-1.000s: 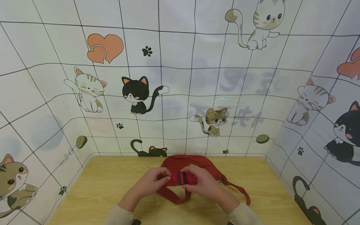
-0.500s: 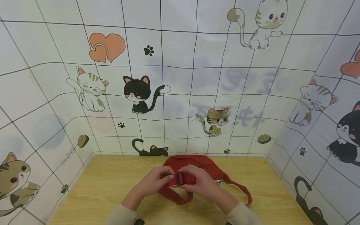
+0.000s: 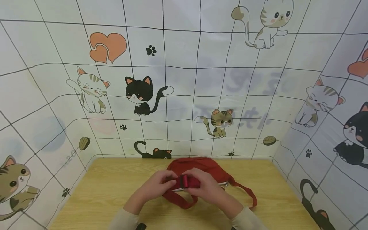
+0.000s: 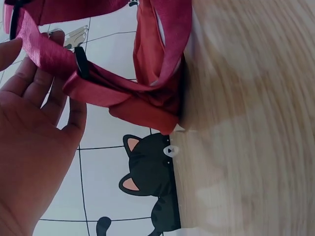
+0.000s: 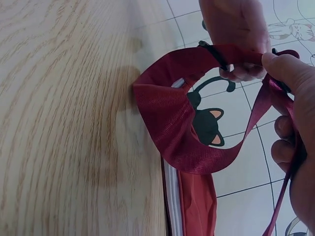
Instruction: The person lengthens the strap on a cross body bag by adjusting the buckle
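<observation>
A red bag point(image 3: 198, 164) with a pale zip lies on the wooden table near the back wall. Its wide dark-red strap point(image 5: 170, 123) is raised in front of it and forms a loop. My left hand point(image 3: 158, 186) pinches the strap between thumb and fingers, left of a black slider buckle point(image 3: 183, 181). To the right of that buckle, my right hand point(image 3: 205, 187) grips the strap. In the left wrist view a black slider point(image 4: 82, 62) sits on the strap close to the left fingertips. The right thumb point(image 5: 280, 64) presses on the strap; its fingers are curled beneath.
Another red strap point(image 3: 247, 191) trails from the bag's right side onto the table point(image 3: 115, 172). A lower strap loop point(image 3: 181, 202) hangs in front of the bag. White grid-patterned walls point(image 3: 181, 80) with cartoon cats enclose the table at the back and sides.
The two hands have come slightly closer together around the buckle, and less strap shows between them. Both keep their hold on the strap. The bag stays in place.
</observation>
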`<state>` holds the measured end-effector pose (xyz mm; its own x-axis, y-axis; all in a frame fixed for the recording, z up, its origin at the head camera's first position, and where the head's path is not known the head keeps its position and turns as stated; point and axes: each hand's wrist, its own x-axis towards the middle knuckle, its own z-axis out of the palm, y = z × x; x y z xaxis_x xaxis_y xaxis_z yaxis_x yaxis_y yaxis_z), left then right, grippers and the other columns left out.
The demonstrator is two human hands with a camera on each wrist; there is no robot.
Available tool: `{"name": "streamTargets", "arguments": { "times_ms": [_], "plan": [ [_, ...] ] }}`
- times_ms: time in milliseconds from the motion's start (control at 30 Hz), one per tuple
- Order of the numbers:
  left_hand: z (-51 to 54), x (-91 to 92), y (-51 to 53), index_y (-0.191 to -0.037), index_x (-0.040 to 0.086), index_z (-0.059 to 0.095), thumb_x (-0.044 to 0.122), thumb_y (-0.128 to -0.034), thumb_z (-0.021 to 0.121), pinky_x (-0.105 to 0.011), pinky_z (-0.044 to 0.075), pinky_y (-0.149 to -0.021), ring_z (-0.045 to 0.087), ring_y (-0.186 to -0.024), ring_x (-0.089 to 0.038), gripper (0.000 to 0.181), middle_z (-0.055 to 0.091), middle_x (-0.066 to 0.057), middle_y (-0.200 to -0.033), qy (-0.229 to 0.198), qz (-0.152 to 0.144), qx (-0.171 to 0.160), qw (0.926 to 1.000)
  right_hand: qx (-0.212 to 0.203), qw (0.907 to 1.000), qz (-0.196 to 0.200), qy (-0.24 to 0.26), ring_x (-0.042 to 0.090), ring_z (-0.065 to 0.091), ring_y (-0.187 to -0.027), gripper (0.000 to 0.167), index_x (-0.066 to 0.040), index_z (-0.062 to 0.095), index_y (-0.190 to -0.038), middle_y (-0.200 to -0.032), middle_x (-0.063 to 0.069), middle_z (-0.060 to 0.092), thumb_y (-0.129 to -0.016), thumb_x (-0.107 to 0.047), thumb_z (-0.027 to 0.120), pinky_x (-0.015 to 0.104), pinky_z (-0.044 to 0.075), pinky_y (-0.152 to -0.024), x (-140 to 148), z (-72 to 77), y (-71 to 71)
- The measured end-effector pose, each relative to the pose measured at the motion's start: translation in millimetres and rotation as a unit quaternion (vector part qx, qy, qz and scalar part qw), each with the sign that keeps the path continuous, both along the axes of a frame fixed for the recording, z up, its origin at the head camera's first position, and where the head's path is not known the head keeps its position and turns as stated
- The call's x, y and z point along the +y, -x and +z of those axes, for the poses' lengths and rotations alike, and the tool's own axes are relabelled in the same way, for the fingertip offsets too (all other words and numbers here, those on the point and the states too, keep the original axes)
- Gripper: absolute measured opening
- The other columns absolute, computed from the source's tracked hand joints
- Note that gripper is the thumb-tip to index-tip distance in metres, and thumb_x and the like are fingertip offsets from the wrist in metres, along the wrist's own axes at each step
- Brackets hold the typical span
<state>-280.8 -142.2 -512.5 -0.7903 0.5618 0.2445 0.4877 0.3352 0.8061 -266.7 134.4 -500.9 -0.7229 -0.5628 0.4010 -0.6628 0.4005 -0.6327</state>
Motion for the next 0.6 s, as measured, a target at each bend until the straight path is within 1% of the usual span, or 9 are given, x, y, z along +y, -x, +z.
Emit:
{"name": "streamTargets", "arguments": {
  "times_ms": [67, 167, 300, 433, 533, 600],
  "plan": [
    [-2.2, -1.9, 0.7, -0.11, 0.019, 0.078, 0.016, -0.1104, 0.067, -0.032, 0.055, -0.086, 0.066, -0.096, -0.012, 0.011, 0.072, 0.008, -0.102, 0.012, 0.007, 0.006, 0.9999, -0.007, 1.0, -0.002, 0.001, 0.01, 0.068, -0.105, 0.056, -0.031, 0.069, -0.139, -0.12, -0.016, 0.068, -0.092, -0.012, 0.093, 0.032, 0.061, -0.089, 1, -0.6, -0.7],
    [-5.1, -3.1, 2.1, -0.108, 0.02, 0.078, 0.016, -0.1108, 0.067, -0.032, 0.055, -0.087, 0.065, -0.096, -0.012, 0.012, 0.07, 0.009, -0.101, 0.02, 0.013, 0.005, 0.9997, -0.007, 1.0, -0.002, 0.0, 0.01, 0.067, -0.104, 0.057, -0.031, 0.069, -0.139, -0.12, -0.016, 0.068, -0.092, -0.012, 0.093, 0.031, 0.061, -0.088, 2, -1.2, -0.7],
    [-5.9, -0.8, 4.0, -0.106, 0.023, 0.077, 0.016, -0.1109, 0.068, -0.032, 0.055, -0.085, 0.064, -0.095, -0.012, 0.013, 0.069, 0.009, -0.1, 0.014, 0.01, 0.007, 0.9998, 0.015, 0.9999, -0.002, -0.007, 0.008, 0.066, -0.102, 0.056, -0.029, 0.07, -0.137, -0.118, -0.016, 0.068, -0.09, -0.011, 0.094, 0.031, 0.06, -0.088, 2, -2.1, 0.9],
    [-4.0, 4.0, 4.6, -0.106, 0.025, 0.076, 0.014, -0.1102, 0.069, -0.032, 0.056, -0.085, 0.064, -0.095, -0.013, 0.014, 0.069, 0.009, -0.101, 0.007, 0.005, 0.023, 0.9997, 0.032, 0.9994, -0.006, -0.014, 0.007, 0.065, -0.1, 0.056, -0.026, 0.071, -0.136, -0.117, -0.014, 0.068, -0.088, -0.009, 0.095, 0.031, 0.06, -0.088, -2, -3.4, 2.7],
    [-2.5, 6.3, 2.3, -0.114, 0.024, 0.075, 0.016, -0.107, 0.073, -0.034, 0.055, -0.089, 0.066, -0.097, -0.013, 0.011, 0.07, 0.009, -0.102, 0.0, 0.001, 0.018, 0.9998, 0.016, 0.9996, -0.011, -0.021, 0.007, 0.067, -0.101, 0.054, -0.025, 0.071, -0.135, -0.117, -0.013, 0.069, -0.089, -0.009, 0.094, 0.032, 0.061, -0.09, -5, -3.6, 2.8],
    [-1.9, 7.7, 0.0, -0.121, 0.026, 0.071, 0.02, -0.1026, 0.08, -0.035, 0.055, -0.091, 0.067, -0.098, -0.013, 0.021, 0.071, 0.01, -0.102, 0.003, 0.004, 0.011, 0.9999, -0.007, 0.9995, -0.017, -0.027, 0.007, 0.068, -0.104, 0.053, -0.026, 0.069, -0.136, -0.119, -0.014, 0.07, -0.091, -0.011, 0.093, 0.032, 0.061, -0.092, -6, -2.5, 2.2]
  ]
}}
